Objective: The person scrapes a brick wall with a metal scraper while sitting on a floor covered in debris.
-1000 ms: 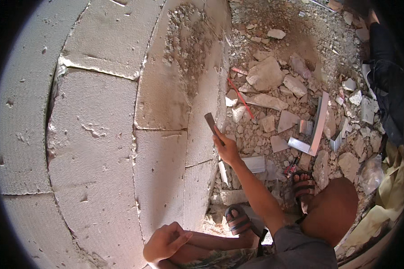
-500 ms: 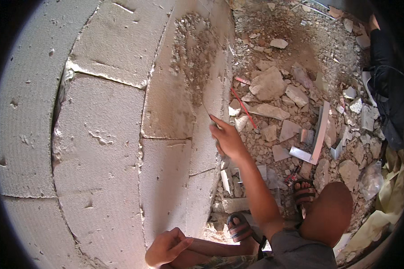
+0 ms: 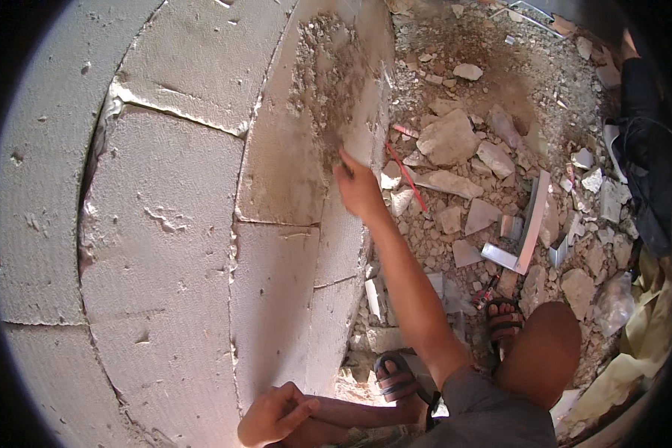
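Observation:
My right hand (image 3: pixel 358 188) is closed and reaches up against the block wall (image 3: pixel 168 216), at the lower end of a rough, crumbled brown patch (image 3: pixel 325 82). Only a small dark part of a thin tool (image 3: pixel 346 172) shows in its grip; the fingers hide the rest, and its kind cannot be made out. Low in the view, my left hand (image 3: pixel 276 415) rests by my bent leg, close to the wall's foot. It is empty, its fingers loosely bent and the thumb apart from them.
Broken stone (image 3: pixel 448 138) and rubble cover the ground right of the wall. Among it lie a try square (image 3: pixel 532 224), a thin red stick (image 3: pixel 405 178) and a clear plastic bag (image 3: pixel 616 302). Dark cloth (image 3: pixel 646 149) hangs at the right edge, and my sandalled foot (image 3: pixel 505 321) stands on debris.
My right hand has moved up and slightly left along the wall, toward the crumbled patch. The thin tip that showed beyond its fingers is now mostly hidden. My left hand stays by my leg.

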`<state>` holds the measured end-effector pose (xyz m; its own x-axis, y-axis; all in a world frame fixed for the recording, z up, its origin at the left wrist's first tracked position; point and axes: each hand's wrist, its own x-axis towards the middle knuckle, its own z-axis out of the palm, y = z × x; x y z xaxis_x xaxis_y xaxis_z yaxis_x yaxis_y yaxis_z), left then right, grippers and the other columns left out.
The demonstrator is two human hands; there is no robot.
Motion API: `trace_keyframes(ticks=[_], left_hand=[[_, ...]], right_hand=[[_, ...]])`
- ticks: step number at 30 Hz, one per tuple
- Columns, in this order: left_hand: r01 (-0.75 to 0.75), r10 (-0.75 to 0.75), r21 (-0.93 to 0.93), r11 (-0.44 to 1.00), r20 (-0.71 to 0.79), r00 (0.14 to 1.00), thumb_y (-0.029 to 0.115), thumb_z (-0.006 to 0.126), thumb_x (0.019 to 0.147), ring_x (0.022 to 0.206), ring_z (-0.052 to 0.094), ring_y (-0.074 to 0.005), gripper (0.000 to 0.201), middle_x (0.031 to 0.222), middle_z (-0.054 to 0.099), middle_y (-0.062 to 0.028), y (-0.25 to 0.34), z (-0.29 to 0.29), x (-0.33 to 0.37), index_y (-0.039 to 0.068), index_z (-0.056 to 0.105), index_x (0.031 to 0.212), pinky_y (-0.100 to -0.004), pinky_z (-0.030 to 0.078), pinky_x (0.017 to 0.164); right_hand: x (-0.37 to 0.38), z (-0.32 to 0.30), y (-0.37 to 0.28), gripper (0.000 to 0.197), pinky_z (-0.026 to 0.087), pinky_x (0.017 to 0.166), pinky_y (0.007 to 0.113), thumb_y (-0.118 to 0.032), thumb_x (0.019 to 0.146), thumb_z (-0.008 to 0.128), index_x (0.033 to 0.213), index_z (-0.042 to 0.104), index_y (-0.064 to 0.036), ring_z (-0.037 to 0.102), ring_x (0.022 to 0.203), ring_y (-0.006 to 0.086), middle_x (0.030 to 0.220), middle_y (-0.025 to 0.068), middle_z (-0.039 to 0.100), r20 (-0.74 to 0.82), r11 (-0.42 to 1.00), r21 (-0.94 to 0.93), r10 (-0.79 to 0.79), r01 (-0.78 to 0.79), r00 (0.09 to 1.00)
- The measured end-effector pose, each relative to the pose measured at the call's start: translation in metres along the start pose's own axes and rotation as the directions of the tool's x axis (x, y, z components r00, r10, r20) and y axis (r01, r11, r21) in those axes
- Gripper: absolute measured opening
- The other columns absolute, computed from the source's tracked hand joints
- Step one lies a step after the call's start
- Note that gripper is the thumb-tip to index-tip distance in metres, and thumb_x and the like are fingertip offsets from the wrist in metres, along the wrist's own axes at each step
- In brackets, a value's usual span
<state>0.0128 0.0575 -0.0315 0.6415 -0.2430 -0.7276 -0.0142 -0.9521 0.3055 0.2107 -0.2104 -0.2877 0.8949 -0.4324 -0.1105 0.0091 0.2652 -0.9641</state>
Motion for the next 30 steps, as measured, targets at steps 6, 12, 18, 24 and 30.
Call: trace_keyframes(ticks=[6, 12, 18, 24, 30], left_hand=[[0.089, -0.090, -0.074, 0.993, -0.008, 0.996, 0.024, 0.070, 0.090, 0.071, 0.061, -0.0156, 0.023, 0.075, 0.066, -0.0094, 0.002, -0.007, -0.006, 0.002, 0.062, 0.086, -0.0312, 0.047, 0.065], [-0.070, 0.070, -0.023, 0.997, 0.001, 0.998, 0.026, 0.069, 0.091, 0.069, 0.063, -0.0215, 0.025, 0.075, 0.066, -0.0120, -0.004, -0.005, -0.006, 0.003, 0.062, 0.087, -0.0327, 0.048, 0.064], [-0.084, 0.083, 0.029, 0.996, 0.015, 0.996, 0.027, 0.070, 0.090, 0.070, 0.064, -0.0236, 0.024, 0.077, 0.066, -0.0129, 0.003, 0.000, -0.004, 0.004, 0.062, 0.088, -0.0329, 0.049, 0.066], [0.044, -0.044, 0.000, 0.999, 0.043, 0.998, 0.029, 0.069, 0.091, 0.071, 0.065, -0.0226, 0.027, 0.077, 0.066, -0.0126, 0.019, -0.007, -0.005, 0.003, 0.062, 0.089, -0.0326, 0.050, 0.067], [-0.103, 0.100, 0.101, 0.990, 0.032, 0.994, 0.032, 0.067, 0.092, 0.071, 0.066, -0.0241, 0.029, 0.076, 0.067, -0.0127, 0.014, -0.003, 0.000, 0.003, 0.063, 0.089, -0.0334, 0.050, 0.066]], right_hand=[[-0.026, -0.027, -0.056, 0.050, 0.050, 0.069, 0.031, -0.026, 0.095, 0.058, 0.141, 0.049, -0.0085, 0.064, 0.071, 0.0184, 0.087, 0.0162, 0.067, 0.102, 0.959, -0.042, 0.281, -0.279, 0.954], [-0.057, -0.022, -0.068, 0.049, 0.036, 0.040, 0.027, -0.023, 0.097, 0.060, 0.143, 0.048, -0.0116, 0.041, 0.044, 0.0074, 0.068, -0.0013, 0.051, 0.134, 0.979, 0.132, 0.139, -0.157, 0.981], [-0.013, 0.003, -0.095, 0.050, 0.047, 0.090, 0.037, -0.024, 0.096, 0.055, 0.143, 0.045, -0.0085, 0.066, 0.101, 0.0325, 0.115, 0.0266, 0.064, 0.102, 0.991, -0.105, 0.095, -0.084, 0.990], [-0.039, -0.005, -0.069, 0.050, 0.038, 0.051, 0.030, -0.022, 0.098, 0.057, 0.145, 0.044, -0.0088, 0.044, 0.054, 0.0127, 0.068, 0.0028, 0.048, 0.099, 1.000, -0.001, -0.003, 0.003, 0.995], [0.004, 0.016, -0.045, 0.051, 0.035, 0.039, 0.030, -0.021, 0.098, 0.056, 0.146, 0.042, -0.0103, 0.040, 0.039, 0.0091, 0.054, -0.0016, 0.045, 0.062, 0.997, 0.070, 0.015, -0.019, 0.998]])
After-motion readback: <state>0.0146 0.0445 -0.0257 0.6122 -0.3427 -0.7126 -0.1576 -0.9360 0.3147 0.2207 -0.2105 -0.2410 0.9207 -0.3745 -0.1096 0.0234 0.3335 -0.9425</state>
